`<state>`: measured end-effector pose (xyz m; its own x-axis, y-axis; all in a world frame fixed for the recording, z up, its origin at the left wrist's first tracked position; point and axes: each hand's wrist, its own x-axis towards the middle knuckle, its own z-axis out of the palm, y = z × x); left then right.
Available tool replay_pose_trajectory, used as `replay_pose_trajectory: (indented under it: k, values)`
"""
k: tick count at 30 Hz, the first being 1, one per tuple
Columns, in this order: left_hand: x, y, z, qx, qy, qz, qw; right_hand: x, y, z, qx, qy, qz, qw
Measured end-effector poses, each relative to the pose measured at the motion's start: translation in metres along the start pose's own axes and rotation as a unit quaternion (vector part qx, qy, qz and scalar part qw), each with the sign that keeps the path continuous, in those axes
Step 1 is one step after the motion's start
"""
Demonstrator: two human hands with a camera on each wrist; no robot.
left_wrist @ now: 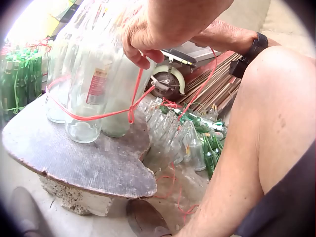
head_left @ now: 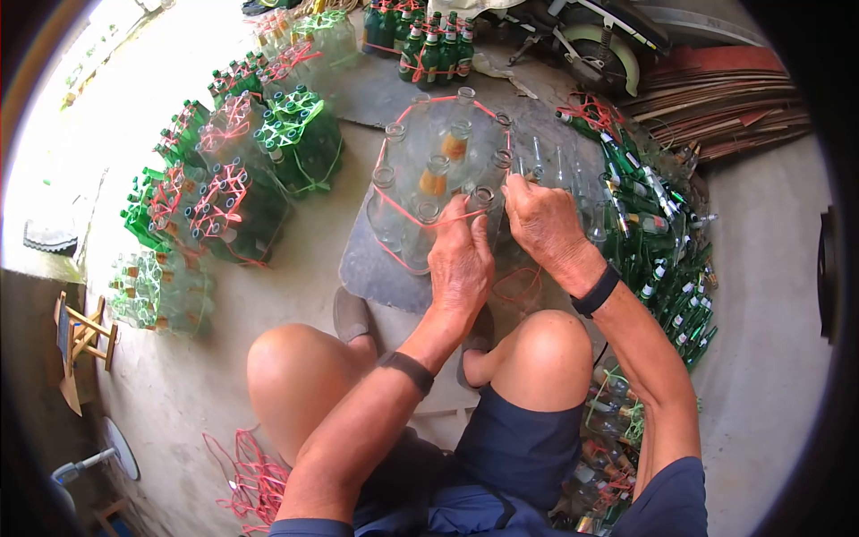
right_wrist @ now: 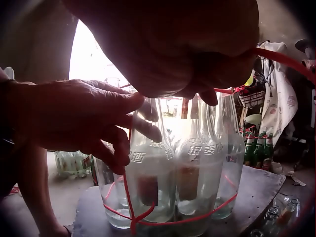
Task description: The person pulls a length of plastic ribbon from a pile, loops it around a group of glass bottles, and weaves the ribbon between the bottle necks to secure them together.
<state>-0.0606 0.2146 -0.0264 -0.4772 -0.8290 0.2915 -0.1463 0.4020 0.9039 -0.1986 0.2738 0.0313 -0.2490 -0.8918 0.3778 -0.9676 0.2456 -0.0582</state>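
Clear glass bottles [head_left: 455, 143] stand bunched on a grey board [head_left: 362, 259], with red string [head_left: 403, 208] around their necks. Lower down, a red string loop [left_wrist: 91, 117] circles them, knotted at one side. My left hand [head_left: 461, 259] [left_wrist: 170, 22] [right_wrist: 74, 116] pinches string beside the nearest bottle's neck, and a strand drops from its fingers to the knot. To its right, my right hand [head_left: 548, 228] [right_wrist: 173, 44] grips the string with curled fingers close to the bottle tops. Its palm hides part of the string in the right wrist view.
Bundles of tied bottles [head_left: 228, 201] stand at the left, with green ones [head_left: 437, 54] at the back. Loose green bottles [head_left: 658, 224] are piled at the right, near stacked sheets [head_left: 716, 112] and a motorcycle [head_left: 595, 45]. Loose red string [head_left: 246, 479] lies on the floor.
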Motion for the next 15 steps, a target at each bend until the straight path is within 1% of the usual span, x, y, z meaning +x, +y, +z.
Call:
replay_pose_trajectory:
  k: [3,5,8,10,11,13,15]
  values:
    - [-0.001,-0.001,-0.001,-0.004,-0.002,-0.003,1.0,-0.004,-0.005,-0.007,-0.015,-0.008,-0.014,1.0]
    - [-0.001,0.001,-0.002,-0.007,-0.004,-0.003,1.0,-0.007,-0.012,-0.016,-0.034,-0.048,-0.019,0.998]
    - [0.0,0.003,-0.004,-0.008,-0.006,-0.007,1.0,-0.009,-0.019,-0.023,-0.065,-0.076,-0.034,0.994]
    - [0.0,0.006,-0.005,-0.025,-0.026,-0.044,0.998,-0.011,-0.023,-0.029,-0.076,-0.083,-0.049,0.992]
    - [0.0,0.005,-0.005,-0.025,-0.025,-0.046,0.998,-0.011,-0.026,-0.032,-0.086,-0.089,-0.063,0.99]
    - [-0.001,0.002,-0.002,-0.01,0.009,-0.005,1.0,-0.013,-0.031,-0.036,-0.089,-0.098,-0.071,0.989]
    - [-0.001,0.0,0.0,-0.011,0.013,-0.006,1.0,-0.014,-0.037,-0.04,-0.091,-0.108,-0.079,0.987]
